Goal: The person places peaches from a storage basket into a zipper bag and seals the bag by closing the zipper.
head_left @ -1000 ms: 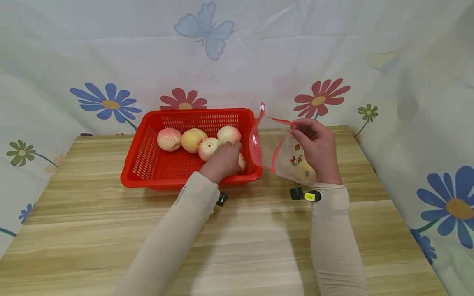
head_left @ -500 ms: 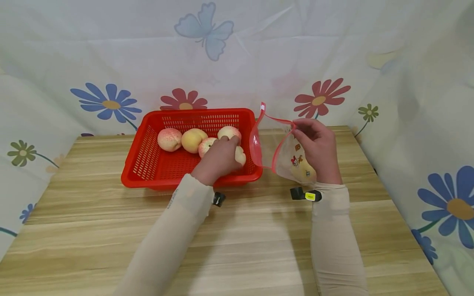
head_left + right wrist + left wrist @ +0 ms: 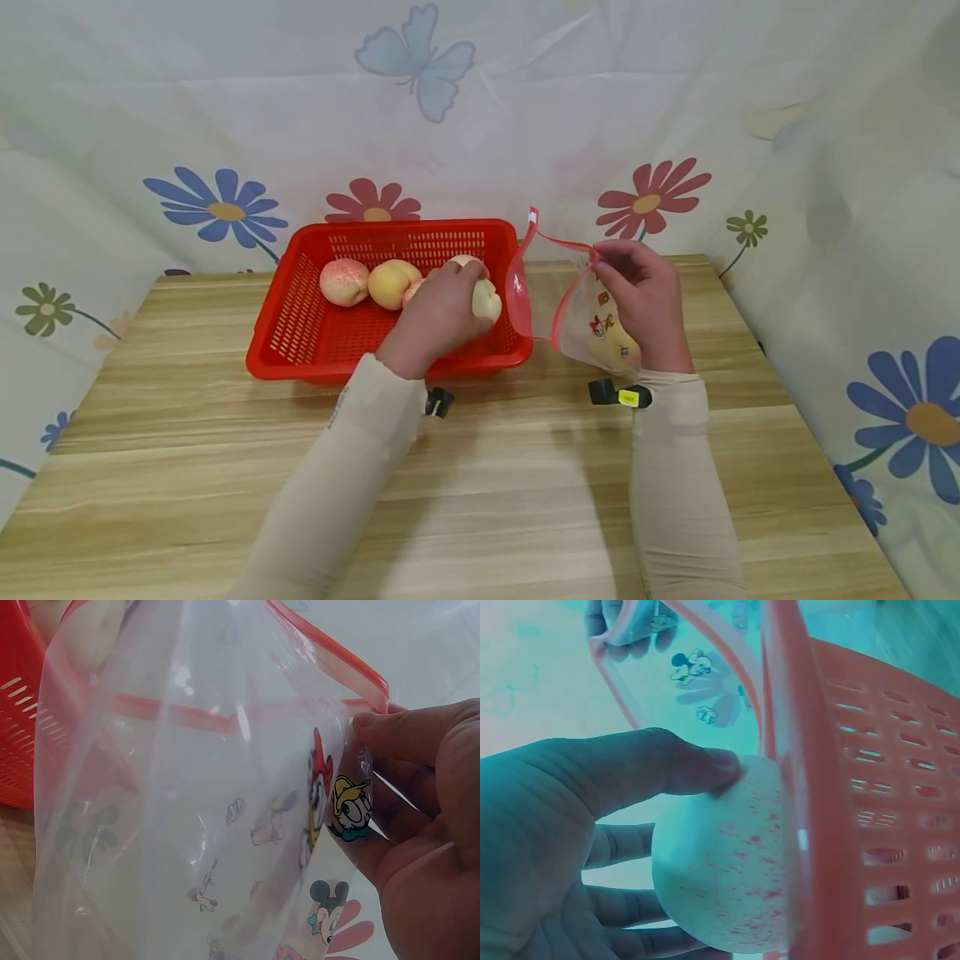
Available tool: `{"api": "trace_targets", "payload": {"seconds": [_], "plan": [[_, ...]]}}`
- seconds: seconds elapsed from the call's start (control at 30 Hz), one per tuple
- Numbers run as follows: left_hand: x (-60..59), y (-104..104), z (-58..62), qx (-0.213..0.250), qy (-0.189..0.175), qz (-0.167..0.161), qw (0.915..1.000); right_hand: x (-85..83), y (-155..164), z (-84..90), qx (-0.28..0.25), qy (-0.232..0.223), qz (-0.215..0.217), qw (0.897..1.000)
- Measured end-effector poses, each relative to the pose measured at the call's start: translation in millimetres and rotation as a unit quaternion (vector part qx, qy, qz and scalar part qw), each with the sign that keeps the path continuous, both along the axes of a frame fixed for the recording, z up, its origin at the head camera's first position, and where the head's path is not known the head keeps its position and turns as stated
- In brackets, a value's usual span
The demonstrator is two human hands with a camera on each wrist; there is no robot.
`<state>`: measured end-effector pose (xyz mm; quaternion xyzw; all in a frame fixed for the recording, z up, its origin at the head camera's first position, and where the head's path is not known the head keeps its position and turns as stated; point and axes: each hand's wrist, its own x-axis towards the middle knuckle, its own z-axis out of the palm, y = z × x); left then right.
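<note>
My left hand (image 3: 438, 312) grips a pale peach (image 3: 486, 298) and holds it lifted at the right end of the red basket (image 3: 300, 333). In the left wrist view the thumb and fingers wrap this peach (image 3: 724, 859) beside the basket wall (image 3: 855, 810). My right hand (image 3: 641, 296) pinches the rim of a clear zip bag (image 3: 558, 304) with a red seal and cartoon prints, held open just right of the basket. The right wrist view shows the bag (image 3: 195, 817) and my thumb on its edge. Other peaches (image 3: 343, 282) lie in the basket.
The basket stands on a wooden table (image 3: 487, 483) enclosed by flowered white cloth (image 3: 480, 125) at the back and sides. A yellowish peach (image 3: 390, 283) sits beside the pink one. Broad bare tabletop lies in front of my arms.
My left hand closed round a peach at the basket's right end and raised it up toward the bag. The right hand and bag stayed still.
</note>
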<state>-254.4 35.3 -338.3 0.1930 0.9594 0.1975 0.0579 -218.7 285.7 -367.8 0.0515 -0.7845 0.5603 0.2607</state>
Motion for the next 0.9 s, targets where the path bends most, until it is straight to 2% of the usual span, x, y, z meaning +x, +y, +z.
{"api": "trace_targets", "payload": {"seconds": [0.27,0.5,0.63,0.8,0.9], "plan": [[5.6,1,8.1,0.017,0.042,-0.001,0.999,-0.2,0,0.8,0.006,0.003,0.0,1.0],[9.4,4,12.3,0.053,0.055,-0.01,0.997,-1.2,0,0.4,0.003,0.011,0.006,1.0],[11.7,6,11.9,0.083,0.075,-0.03,0.9933,-1.2,0,-0.2,0.008,0.008,0.004,1.0],[14.3,8,9.3,0.112,0.126,-0.051,0.9843,-1.2,0,-0.7,0.007,0.008,0.005,1.0],[14.6,11,8.5,0.121,0.135,-0.055,0.982,-1.5,-1,-1.2,0.008,0.01,0.007,1.0]]}}
